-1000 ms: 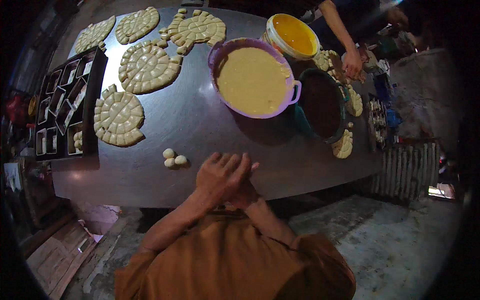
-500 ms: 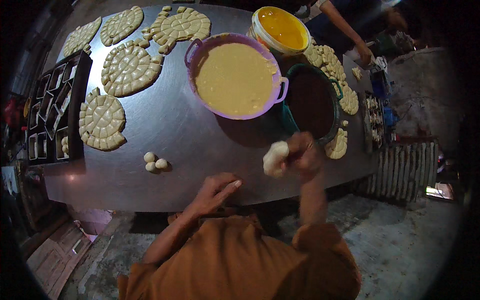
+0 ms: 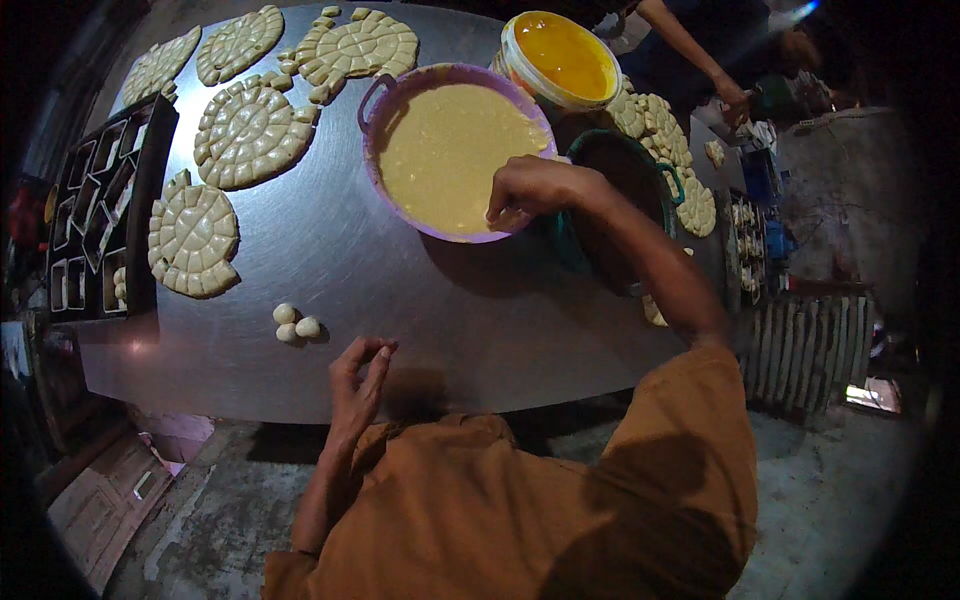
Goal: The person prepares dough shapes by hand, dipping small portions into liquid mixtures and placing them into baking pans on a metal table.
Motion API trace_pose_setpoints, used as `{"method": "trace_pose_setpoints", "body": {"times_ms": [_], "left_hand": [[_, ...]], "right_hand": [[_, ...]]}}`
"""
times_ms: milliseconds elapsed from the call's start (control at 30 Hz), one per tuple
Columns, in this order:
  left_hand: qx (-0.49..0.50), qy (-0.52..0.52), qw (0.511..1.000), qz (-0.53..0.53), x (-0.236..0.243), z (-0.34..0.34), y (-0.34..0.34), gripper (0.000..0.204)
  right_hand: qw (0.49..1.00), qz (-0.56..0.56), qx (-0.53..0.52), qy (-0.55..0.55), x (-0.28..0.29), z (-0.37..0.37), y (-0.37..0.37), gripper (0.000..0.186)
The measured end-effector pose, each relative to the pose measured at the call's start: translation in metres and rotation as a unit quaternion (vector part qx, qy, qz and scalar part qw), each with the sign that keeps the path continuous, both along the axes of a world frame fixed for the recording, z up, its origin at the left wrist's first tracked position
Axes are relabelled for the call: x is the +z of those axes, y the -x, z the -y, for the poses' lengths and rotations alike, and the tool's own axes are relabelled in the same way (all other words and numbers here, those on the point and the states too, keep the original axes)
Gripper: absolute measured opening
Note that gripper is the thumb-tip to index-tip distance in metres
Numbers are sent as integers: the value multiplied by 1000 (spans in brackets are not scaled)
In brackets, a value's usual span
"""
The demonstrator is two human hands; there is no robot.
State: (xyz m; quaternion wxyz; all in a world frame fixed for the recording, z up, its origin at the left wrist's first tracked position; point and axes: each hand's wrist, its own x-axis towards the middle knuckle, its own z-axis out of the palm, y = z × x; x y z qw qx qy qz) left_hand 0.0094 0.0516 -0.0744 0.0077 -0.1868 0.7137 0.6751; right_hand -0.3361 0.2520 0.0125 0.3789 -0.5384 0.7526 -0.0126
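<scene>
My right hand point(image 3: 533, 190) reaches over the near right rim of a purple two-handled basin point(image 3: 372, 165) full of thick, pale yellow mixture point(image 3: 450, 150). Its fingers are closed and point down at the mixture; what they hold, if anything, is hidden beneath the hand. By the table's near edge, my left hand point(image 3: 358, 378) is loosely closed, thumb close to the bent fingers, with nothing seen in it. Three small dough balls point(image 3: 296, 324) sit together on the metal table point(image 3: 330, 250), up and to the left of that hand.
Scored dough rounds point(image 3: 252, 135) lie at the left and back. A dark crate of small tins point(image 3: 105, 210) stands at the left edge. Behind the basin is a white bucket of orange-yellow liquid point(image 3: 563, 58); a green tub point(image 3: 625, 165) stands right. Another person's hand point(image 3: 735, 102) is at far right.
My right hand has moved up and left from the table's near right to the basin; the pale dough lump it held is now out of sight. My left hand has shifted left.
</scene>
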Motion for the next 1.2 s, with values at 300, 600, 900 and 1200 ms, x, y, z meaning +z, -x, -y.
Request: {"method": "trace_pose_setpoints", "body": {"times_ms": [300, 600, 900, 1200], "left_hand": [[27, -4, 999, 23, -5, 13, -9, 17], [35, -63, 997, 33, 9, 9, -8, 18], [0, -461, 886, 44, 31, -16, 32, 37], [85, -568, 819, -11, 37, -5, 12, 31]], "right_hand": [[997, 48, 6, -57, -13, 0, 9, 24], [956, 270, -115, 9, -5, -14, 9, 26], [585, 612, -412, 336, -11, 29, -156, 82], [528, 602, -466, 376, -15, 48, -218, 76]]}}
